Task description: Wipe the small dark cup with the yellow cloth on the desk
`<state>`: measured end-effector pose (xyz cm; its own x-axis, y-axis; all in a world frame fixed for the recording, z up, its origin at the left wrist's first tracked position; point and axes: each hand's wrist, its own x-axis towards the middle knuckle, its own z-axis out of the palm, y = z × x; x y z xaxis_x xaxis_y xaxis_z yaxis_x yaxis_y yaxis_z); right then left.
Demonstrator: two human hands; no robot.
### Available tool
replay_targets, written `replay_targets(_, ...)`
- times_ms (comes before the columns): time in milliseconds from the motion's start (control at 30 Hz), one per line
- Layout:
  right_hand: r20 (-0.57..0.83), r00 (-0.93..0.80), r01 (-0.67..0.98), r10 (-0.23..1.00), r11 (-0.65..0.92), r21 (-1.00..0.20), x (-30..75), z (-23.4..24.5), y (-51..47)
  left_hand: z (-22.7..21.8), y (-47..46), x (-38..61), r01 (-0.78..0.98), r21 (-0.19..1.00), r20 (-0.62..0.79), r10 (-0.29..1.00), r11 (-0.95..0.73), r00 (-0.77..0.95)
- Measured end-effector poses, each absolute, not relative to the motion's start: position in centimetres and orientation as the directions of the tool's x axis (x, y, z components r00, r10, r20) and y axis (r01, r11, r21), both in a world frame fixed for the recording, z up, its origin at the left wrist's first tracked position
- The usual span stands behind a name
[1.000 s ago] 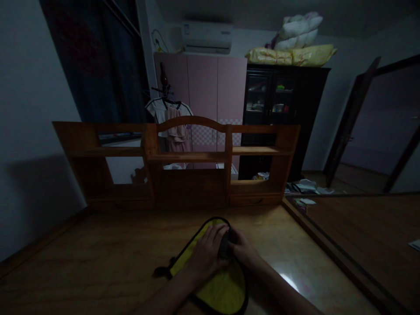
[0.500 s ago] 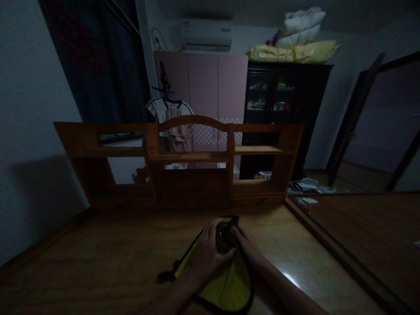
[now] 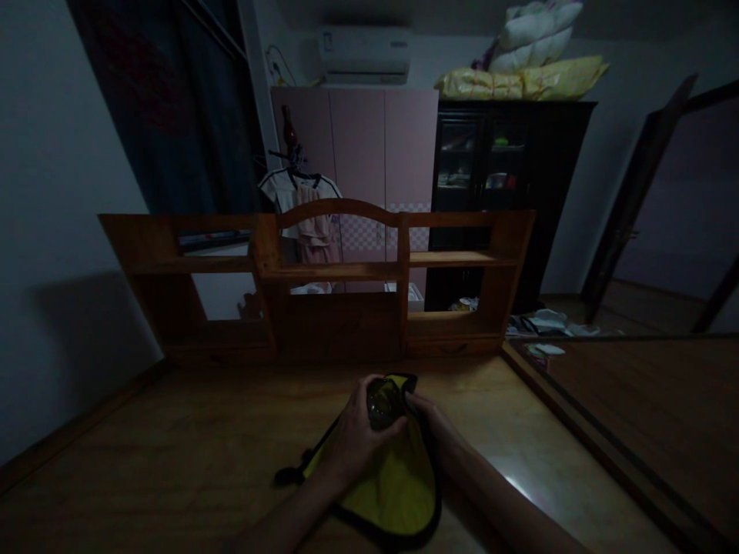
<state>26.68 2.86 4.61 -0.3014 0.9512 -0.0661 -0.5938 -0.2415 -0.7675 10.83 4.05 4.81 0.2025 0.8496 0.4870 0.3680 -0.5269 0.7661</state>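
Over the wooden bed board lies a yellow cloth with a dark border (image 3: pixel 398 492), a dark tab sticking out at its left. My left hand (image 3: pixel 358 431) is wrapped round a rounded, see-through glass (image 3: pixel 384 404), perhaps a cup, whose exact kind is hard to make out in the dim light. On the right, my right hand (image 3: pixel 433 423) pinches the dark edge of the cloth close beside the glass. Part of the cloth rises behind the glass, and my left forearm covers some of its left side.
A wooden headboard with shelves (image 3: pixel 335 271) stands across the far end of the board. A raised wooden rail (image 3: pixel 566 419) runs along the right. Behind are a pink wardrobe (image 3: pixel 358 146), a dark cabinet (image 3: pixel 554 169) and hanging clothes (image 3: pixel 312 208).
The glass has shifted slightly left and up in my left hand and now shows more of its round side. My right hand stays on the cloth's edge. The view has tilted slightly.
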Motion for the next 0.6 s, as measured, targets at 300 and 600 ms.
replay_targets(300, -0.045, -0.151, -0.560, 0.987, -0.123, -0.819, 26.8, 3.3, 3.8, 4.7, 4.3, 10.9, 0.371, 0.787, 0.448, 0.870, -0.494, 0.207)
replay_targets(600, -0.056, -0.125, -0.563, 0.991, -0.117, -0.818, 26.9, 3.7, 4.0, 3.8, 5.3, 10.9, 0.343, 0.825, 0.403, 0.893, -0.449, 0.200)
